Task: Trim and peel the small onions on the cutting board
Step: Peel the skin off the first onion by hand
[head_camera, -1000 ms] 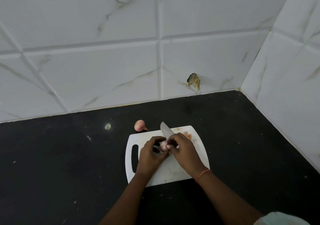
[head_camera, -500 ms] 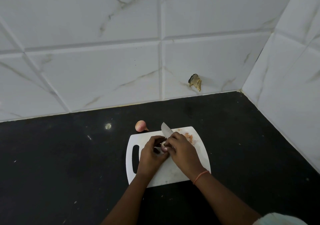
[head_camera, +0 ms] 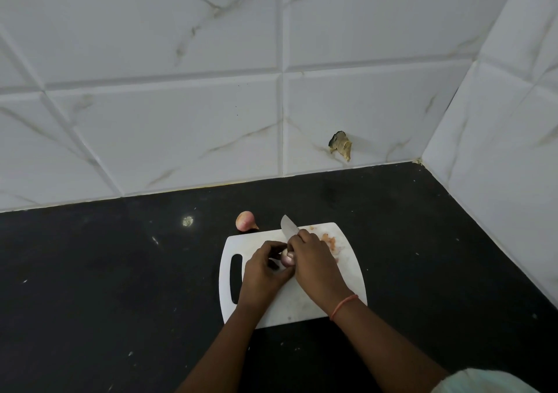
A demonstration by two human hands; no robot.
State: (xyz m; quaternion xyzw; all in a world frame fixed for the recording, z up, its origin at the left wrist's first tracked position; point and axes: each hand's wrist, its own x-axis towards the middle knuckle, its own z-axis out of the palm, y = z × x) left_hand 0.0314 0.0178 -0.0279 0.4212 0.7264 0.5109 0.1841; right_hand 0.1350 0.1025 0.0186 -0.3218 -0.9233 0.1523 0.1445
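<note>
A white cutting board with a handle slot lies on the black counter. Over its middle, my left hand grips a small pale purple onion, mostly hidden by my fingers. My right hand holds a knife; its blade points away toward the wall, and the thumb presses on the onion. A second small onion, pink with its skin on, lies on the counter just beyond the board's far left corner.
Orange-pink peel scraps lie on the board's far right part. The black counter meets white marble-patterned tile walls at the back and right. A chipped hole marks the back wall.
Both hands stay at the onion. The fingers have closed tighter around it, so less of it shows; the knife blade has shifted only slightly.
</note>
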